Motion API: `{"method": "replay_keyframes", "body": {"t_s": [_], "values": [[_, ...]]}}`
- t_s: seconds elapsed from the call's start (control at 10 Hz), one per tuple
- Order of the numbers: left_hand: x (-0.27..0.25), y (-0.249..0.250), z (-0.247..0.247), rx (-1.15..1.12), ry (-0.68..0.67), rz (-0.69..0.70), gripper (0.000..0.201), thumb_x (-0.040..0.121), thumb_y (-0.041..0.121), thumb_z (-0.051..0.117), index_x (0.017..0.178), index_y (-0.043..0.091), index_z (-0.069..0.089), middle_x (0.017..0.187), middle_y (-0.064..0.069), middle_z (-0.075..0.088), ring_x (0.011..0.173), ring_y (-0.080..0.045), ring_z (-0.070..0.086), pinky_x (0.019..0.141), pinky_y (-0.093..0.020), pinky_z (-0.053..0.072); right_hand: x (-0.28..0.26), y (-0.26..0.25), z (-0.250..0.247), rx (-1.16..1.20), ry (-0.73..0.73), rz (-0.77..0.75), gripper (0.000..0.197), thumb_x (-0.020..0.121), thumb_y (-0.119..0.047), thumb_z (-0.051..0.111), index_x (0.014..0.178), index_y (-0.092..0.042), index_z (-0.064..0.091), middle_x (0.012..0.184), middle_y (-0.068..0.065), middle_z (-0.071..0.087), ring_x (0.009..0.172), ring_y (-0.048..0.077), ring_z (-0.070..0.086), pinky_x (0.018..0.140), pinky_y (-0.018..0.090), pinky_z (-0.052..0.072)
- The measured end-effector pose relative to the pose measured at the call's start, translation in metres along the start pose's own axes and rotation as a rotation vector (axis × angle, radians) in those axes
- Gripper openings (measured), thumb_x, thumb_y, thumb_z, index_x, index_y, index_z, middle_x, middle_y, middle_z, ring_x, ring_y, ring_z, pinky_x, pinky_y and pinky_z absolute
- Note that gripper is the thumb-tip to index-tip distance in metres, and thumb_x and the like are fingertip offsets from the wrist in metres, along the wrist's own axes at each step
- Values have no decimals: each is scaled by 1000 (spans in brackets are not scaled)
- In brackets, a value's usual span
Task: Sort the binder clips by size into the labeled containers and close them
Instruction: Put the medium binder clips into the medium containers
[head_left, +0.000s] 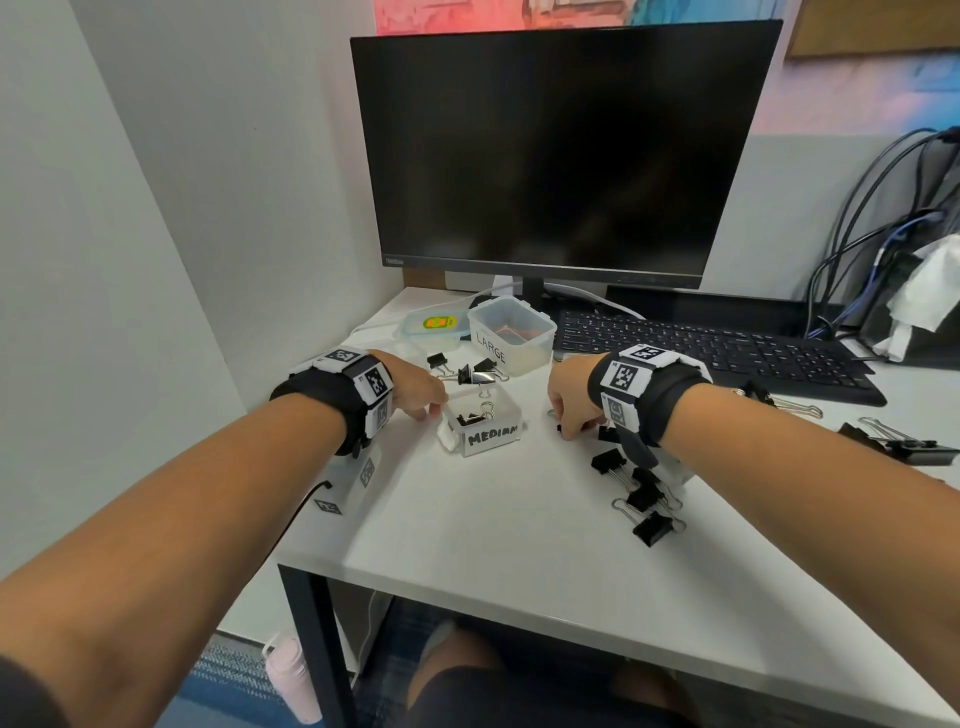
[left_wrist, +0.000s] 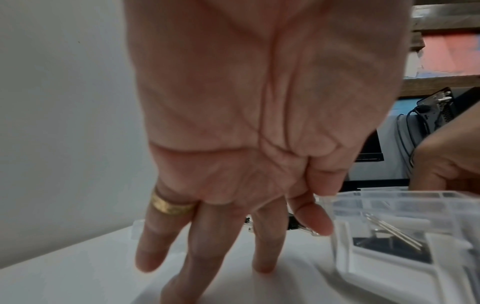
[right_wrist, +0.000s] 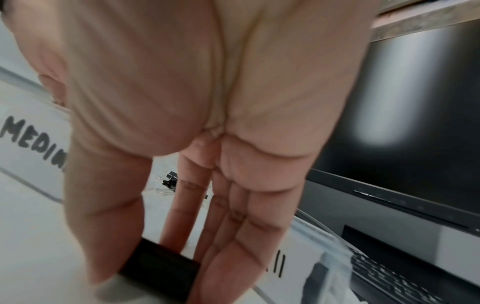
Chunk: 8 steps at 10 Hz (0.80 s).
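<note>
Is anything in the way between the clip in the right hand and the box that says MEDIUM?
Nothing visible blocks it. The right hand pinches a black clip on the bare white table, and the MEDIUM box stands open just to its left. The left hand rests at the box's far side.

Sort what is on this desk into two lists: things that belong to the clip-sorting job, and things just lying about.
Belongs to the job:
MEDIUM container
LARGE container
container lid
loose binder clips
binder clip under the right hand

Just lying about:
monitor
keyboard
cables
</note>
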<state>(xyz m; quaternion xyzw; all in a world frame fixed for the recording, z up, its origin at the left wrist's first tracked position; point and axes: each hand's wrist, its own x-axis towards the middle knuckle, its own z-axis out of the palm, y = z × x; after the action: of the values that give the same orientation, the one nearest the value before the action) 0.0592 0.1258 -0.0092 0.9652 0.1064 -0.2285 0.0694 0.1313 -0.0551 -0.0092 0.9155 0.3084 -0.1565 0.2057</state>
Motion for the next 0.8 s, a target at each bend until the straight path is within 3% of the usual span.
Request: {"method": "replay_keyframes", "body": {"t_s": [0.1,0.2,0.3,0.4,0.6,0.7,0.8], "values": [[-3,-1,1,15,9,26,39,103,13,36,139,2,45,145,-17,43,110,-18,43,105,-32,32,-1,0,-1,12,10,-9,37,83,-26,70,114,-7,67,89,1,58,56,10,47,52,18,40],[-1,-3,0,6,22,41,40,103,16,33,139,3,45,145,-15,44,102,-10,34,85,-25,37,1,3,-2,32,17,-6,34,81,-21,70,113,-8,68,83,0,61,64,13,53,65,24,47],[-5,2,-2,15,-8,13,37,104,18,29,137,12,46,144,-11,46,85,-14,47,78,-23,35,-2,5,-6,57,66,-7,34,85,-16,68,118,-10,65,116,5,64,94,19,58,84,29,49],[-11,7,-4,57,-27,-36,25,105,25,19,113,19,42,140,-4,51,62,-6,44,89,-25,30,-4,9,-15,185,230,-35,31,86,-11,65,117,-12,65,119,4,63,98,19,58,84,25,48],[-11,7,-5,168,-2,-13,32,106,32,14,106,19,43,134,1,57,59,-1,42,88,-23,28,-4,-8,-29,372,340,-199,28,85,-8,65,113,-14,65,116,3,64,102,19,58,87,25,46],[-11,9,-3,188,1,-13,44,106,34,12,121,14,49,133,1,57,59,-1,41,93,-24,29,-1,-20,-29,379,331,-260,28,86,-8,65,113,-14,66,116,2,64,95,15,55,79,21,41],[-11,10,-2,170,1,-18,49,106,35,12,130,12,48,134,0,57,58,-1,41,94,-23,30,0,-27,-25,356,319,-282,31,86,-9,65,116,-15,66,117,1,65,101,17,58,79,20,41]]}}
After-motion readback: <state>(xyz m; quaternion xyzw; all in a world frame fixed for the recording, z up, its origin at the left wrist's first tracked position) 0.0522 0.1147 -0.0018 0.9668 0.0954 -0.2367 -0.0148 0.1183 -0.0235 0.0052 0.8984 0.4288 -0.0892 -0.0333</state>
